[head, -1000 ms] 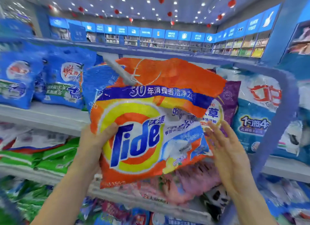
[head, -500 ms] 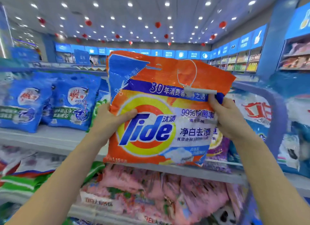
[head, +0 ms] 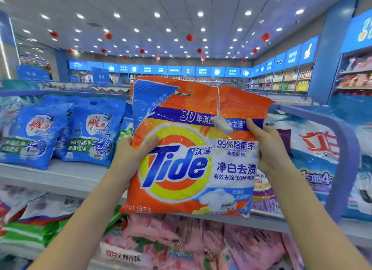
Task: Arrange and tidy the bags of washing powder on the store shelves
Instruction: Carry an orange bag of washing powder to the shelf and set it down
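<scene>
The orange Tide bag (head: 193, 148) stood upright in front of the upper shelf (head: 60, 177), a white security tag (head: 222, 125) dangling on its face. The left hand (head: 128, 157) gripped its left edge and the right hand (head: 267, 146) its right. Blue bags (head: 90, 132) leaned on the shelf to the left; pink bags (head: 201, 243) lay below.

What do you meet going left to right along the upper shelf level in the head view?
Two blue bags side by side → left hand → orange Tide bag, held in both hands → right hand → purple bag, mostly hidden → white and blue bag.
</scene>
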A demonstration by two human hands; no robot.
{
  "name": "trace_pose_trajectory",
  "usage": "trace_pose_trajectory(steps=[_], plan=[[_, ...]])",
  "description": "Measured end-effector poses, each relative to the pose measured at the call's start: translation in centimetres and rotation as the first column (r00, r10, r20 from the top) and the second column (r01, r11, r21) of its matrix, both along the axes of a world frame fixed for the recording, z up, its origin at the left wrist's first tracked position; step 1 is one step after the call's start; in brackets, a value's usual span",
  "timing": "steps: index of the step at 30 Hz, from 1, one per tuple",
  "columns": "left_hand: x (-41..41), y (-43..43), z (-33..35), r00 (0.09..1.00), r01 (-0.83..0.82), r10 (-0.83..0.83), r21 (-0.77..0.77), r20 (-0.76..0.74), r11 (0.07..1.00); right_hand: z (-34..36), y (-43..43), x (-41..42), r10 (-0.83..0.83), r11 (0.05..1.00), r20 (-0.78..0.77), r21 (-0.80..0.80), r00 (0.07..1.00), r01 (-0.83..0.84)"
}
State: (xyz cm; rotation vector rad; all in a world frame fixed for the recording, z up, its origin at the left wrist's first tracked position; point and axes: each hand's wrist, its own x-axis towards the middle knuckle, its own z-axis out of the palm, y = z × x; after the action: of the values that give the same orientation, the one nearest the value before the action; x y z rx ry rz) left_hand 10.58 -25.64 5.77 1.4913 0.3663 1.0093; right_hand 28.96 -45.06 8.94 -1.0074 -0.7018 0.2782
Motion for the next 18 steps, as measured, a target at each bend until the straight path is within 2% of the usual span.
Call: trace_pose_trajectory(steps=[4, 7, 10, 13, 16, 18], plan=[[-2.6, 0.1, -0.1, 0.998, -0.059, 0.059, -0.029, 0.007, 0.998, 0.4, 1.9, -1.3, 0.087, 0.996, -0.028, 0.031, 0.996, -0.086], [-5.5, 0.0, -0.7, 0.985, -0.167, 0.168, -0.047, 0.028, 0.985, 0.0, 3.5, -2.5, 0.237, 0.971, 0.033, 0.030, 0.971, -0.238], [-9.4, -0.1, -1.2, 0.952, -0.301, 0.303, -0.038, 0.042, 0.953, -2.0, 5.5, -4.1, 0.378, 0.925, 0.117, -0.098, 0.918, -0.368], [-13.3, -0.1, -1.5, 0.915, -0.395, 0.399, -0.063, 0.068, 0.917, -4.8, 7.9, -7.2, 0.559, 0.823, 0.094, -0.188, 0.824, -0.537], [-17.4, 0.1, -1.6, 0.872, -0.480, 0.484, -0.067, 0.072, 0.874, -7.0, 10.3, -11.2, 0.708, 0.689, -0.086, -0.134, 0.701, -0.713], [-20.2, 0.3, -1.9, 0.836, -0.543, 0.545, -0.045, 0.068, 0.839, -7.9, 12.6, -13.2, 0.755, 0.635, -0.094, -0.145, 0.649, -0.759]])
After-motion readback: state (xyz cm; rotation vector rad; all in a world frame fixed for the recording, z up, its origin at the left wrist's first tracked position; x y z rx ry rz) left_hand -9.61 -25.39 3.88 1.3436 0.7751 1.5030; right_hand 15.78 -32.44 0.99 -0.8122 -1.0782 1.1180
